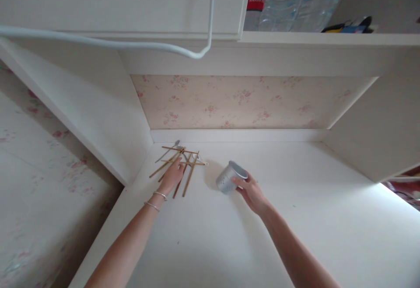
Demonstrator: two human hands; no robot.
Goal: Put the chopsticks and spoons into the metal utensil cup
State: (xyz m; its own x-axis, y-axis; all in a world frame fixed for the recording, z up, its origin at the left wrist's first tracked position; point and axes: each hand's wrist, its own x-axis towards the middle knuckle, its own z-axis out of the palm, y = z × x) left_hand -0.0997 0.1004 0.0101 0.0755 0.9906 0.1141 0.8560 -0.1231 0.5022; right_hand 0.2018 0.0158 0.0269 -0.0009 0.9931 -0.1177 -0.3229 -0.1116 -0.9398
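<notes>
My right hand (pixel 250 193) is wrapped round a silver metal cutlery holder (pixel 225 180) with small holes in its side. The holder is tilted, its mouth facing up and to the right. To the left, my left hand (pixel 173 177) reaches into a loose pile of wooden chopsticks (pixel 189 175). Its fingers are closed around a chopstick lying crosswise there, though the fingertips are partly hidden. Several chopsticks cross each other at different angles. A metal spoon (pixel 177 143) lies at the back of the pile, and other small cutlery is partly covered by the sticks.
Everything lies on a white tabletop (pixel 210 244) between white side panels (pixel 98 86). A low ledge (pixel 239 135) runs along the back. Overhead, a white cable (pixel 131 43) hangs before a cabinet, and a shelf (pixel 328 38) holds water bottles (pixel 285 3).
</notes>
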